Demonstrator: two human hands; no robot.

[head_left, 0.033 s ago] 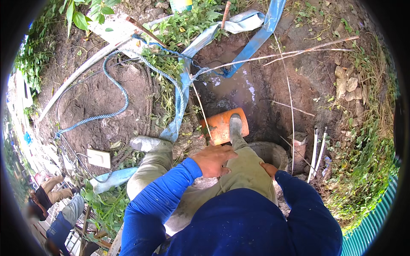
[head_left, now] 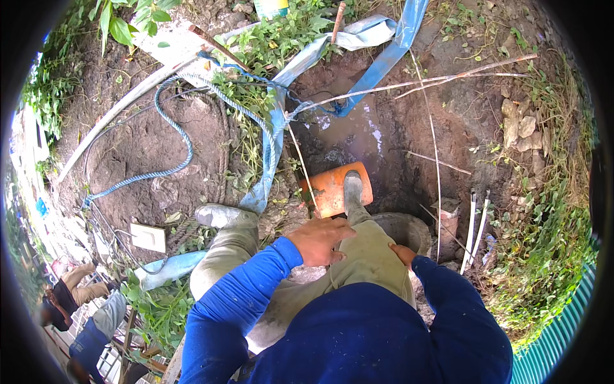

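Note:
My left hand point(head_left: 321, 242) lies across the thigh of my mud-stained khaki trousers point(head_left: 366, 251). Its fingers are stretched out, with nothing held. Against the outer side of the same leg rests my right hand point(head_left: 403, 255). A stretched digit shows there, and the leg hides the other fingers. Beneath my right boot point(head_left: 352, 189) lies an orange plastic container point(head_left: 329, 191) on its side, at the edge of a muddy pit. The left boot point(head_left: 224, 216) stands on soil beside a blue plastic strip point(head_left: 261, 192).
Muddy water point(head_left: 348, 131) fills part of the pit, with thin sticks point(head_left: 441, 82) across it. A blue rope point(head_left: 188, 144) curves over the soil at left. White pipes point(head_left: 473, 227) stand upright at right, near a round concrete rim point(head_left: 416, 232). Other people point(head_left: 96, 333) are at lower left.

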